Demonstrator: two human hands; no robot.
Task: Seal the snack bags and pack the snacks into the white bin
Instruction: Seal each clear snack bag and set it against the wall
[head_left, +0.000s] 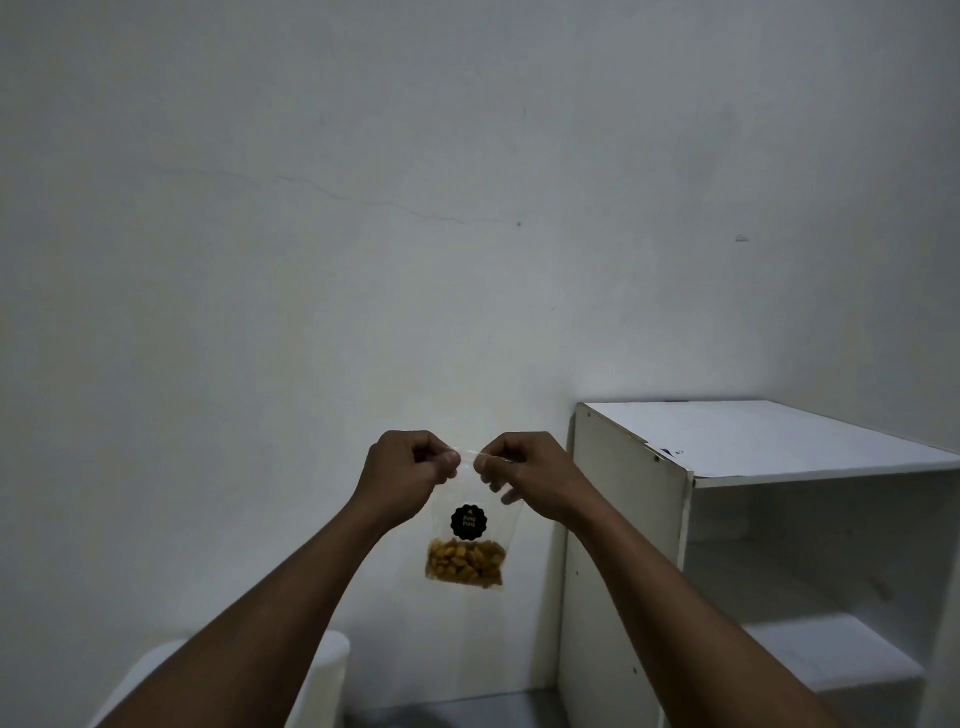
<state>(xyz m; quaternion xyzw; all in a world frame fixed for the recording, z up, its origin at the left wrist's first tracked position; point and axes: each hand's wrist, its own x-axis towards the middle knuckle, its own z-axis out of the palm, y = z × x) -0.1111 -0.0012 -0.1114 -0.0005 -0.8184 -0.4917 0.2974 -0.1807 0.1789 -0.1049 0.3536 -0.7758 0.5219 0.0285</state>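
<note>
At the lower left corner stands a white plastic container with rounded corners (330, 670). It is partly hidden behind the left forearm, and I cannot tell what is inside it.

Next to the right, the left hand (402, 475) is raised in front of the pale grey wall (363, 208). Its fingers are curled and it pinches the left end of the top edge of a small clear plastic snack bag (460, 491).

The bag hangs upright in the air between the two hands, well above the container and not touching anything else. In the middle of its front there is a round black label with a wavy edge (470, 522). The yellow-orange snack pieces (466, 563) lie together in the bottom part of the bag.

The right hand (524, 475) pinches the right end of the same top edge, with curled fingers. The two hands are close together, almost touching, and both are closed on the bag.

At the right stands a white wooden shelf unit (623, 545) against the wall, with open compartments. Below the bag a strip of grey floor (467, 712) is visible.
</note>
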